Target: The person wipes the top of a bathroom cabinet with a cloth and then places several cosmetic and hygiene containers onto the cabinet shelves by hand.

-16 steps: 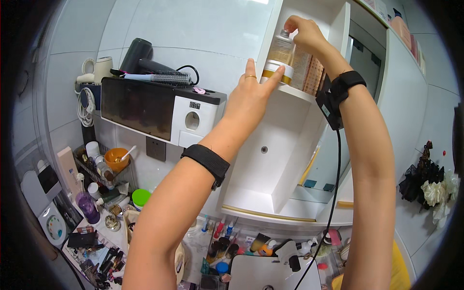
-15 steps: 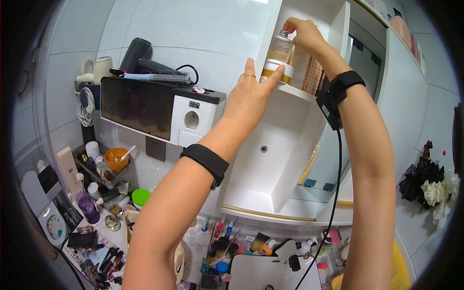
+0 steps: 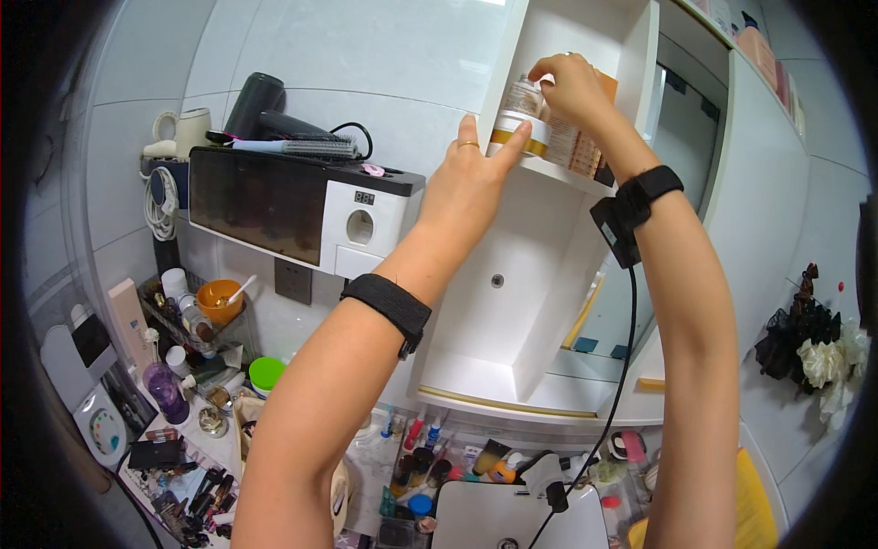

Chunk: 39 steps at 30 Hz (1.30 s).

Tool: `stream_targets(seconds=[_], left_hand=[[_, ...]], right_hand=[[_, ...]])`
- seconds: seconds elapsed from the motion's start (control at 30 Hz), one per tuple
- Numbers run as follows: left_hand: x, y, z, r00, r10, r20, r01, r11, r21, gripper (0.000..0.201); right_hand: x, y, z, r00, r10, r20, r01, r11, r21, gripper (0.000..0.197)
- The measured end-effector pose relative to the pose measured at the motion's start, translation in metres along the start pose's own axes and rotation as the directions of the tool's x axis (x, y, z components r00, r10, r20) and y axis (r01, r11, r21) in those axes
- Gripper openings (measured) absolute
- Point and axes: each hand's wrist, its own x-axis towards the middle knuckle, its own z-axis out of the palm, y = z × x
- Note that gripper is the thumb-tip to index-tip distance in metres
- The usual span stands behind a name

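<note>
Up at the white cabinet's upper shelf (image 3: 560, 174), my right hand (image 3: 576, 90) closes its fingertips on the top of a small clear bottle (image 3: 523, 97). The bottle stands behind a white jar with a gold band (image 3: 538, 145), which hides its lower part. My left hand (image 3: 465, 183) is at the left of the shelf's front edge, its visible fingers stretched apart. One of its fingers overlaps the jar in view; whether it presses on it I cannot tell. Right of the jar, patterned boxes (image 3: 585, 154) stand under my right hand, with an orange-brown box (image 3: 608, 86) behind them.
A lower cabinet compartment (image 3: 476, 320) lies beneath the shelf. Left is a wall-mounted dispenser box (image 3: 375, 220) with a hair dryer (image 3: 256, 105) and round brush (image 3: 311, 146) on top. Below are a cluttered counter and a sink (image 3: 476, 512). A black cable (image 3: 615, 384) hangs from my right wrist.
My right hand has moved down with the bottle, which now sits lower, behind the jar. An orange-brown box has come into view behind the hand. My left hand has hardly moved.
</note>
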Motion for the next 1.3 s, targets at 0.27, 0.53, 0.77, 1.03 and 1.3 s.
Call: stream_targets(seconds=[0.27,0.53,0.77,1.03,1.3], left_hand=[[-0.002,-0.002,-0.002,0.999,-0.019,0.035,0.019,1.0,-0.019,0.071],[-0.003,-0.001,0.002,1.0,0.0,-0.001,0.0,0.998,-0.061,0.071],[-0.004,0.0,0.001,1.0,-0.007,-0.019,0.005,0.995,-0.099,0.067],[-0.003,0.001,0.005,0.997,-0.004,-0.081,-0.004,0.994,-0.105,0.064],[-0.004,-0.002,0.006,0.999,-0.021,-0.045,0.016,0.994,-0.107,0.062]], right_hand=[[-0.004,-0.003,0.002,0.997,-0.037,-0.068,0.035,0.999,-0.039,0.023],[0.03,-0.025,0.019,0.985,0.169,-0.038,-0.168,0.877,-0.45,0.018],[0.041,-0.034,0.019,0.93,0.355,-0.093,-0.366,0.884,-0.289,0.018],[0.058,0.013,0.0,0.875,0.249,-0.415,-0.204,0.967,0.15,0.034],[0.039,0.017,-0.037,0.968,0.079,0.236,-0.205,0.793,0.574,0.027]])
